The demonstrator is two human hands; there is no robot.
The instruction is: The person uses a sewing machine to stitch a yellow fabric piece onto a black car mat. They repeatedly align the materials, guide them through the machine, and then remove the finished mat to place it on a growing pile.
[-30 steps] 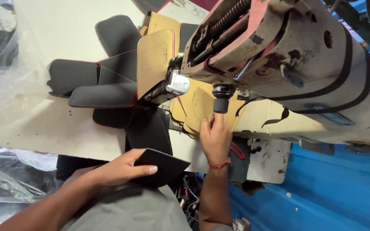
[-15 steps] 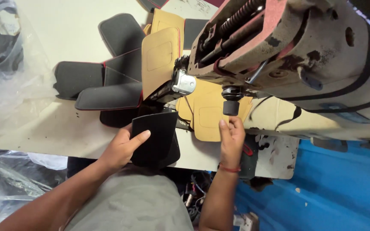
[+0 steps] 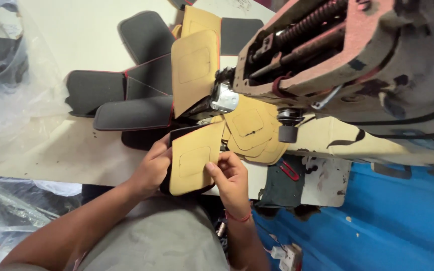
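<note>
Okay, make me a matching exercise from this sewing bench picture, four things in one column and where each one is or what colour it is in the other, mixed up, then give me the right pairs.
Things
1. tan piece
2. dark grey padded pieces
3. clear plastic sheet
4. sewing machine

Descriptions
A. crumpled at the left edge of the table
B. held between the left hand and right hand
C. big, worn beige and red, at upper right
D. fanned out on the table, edged in red

Pairs: 1-B, 2-D, 3-A, 4-C
</note>
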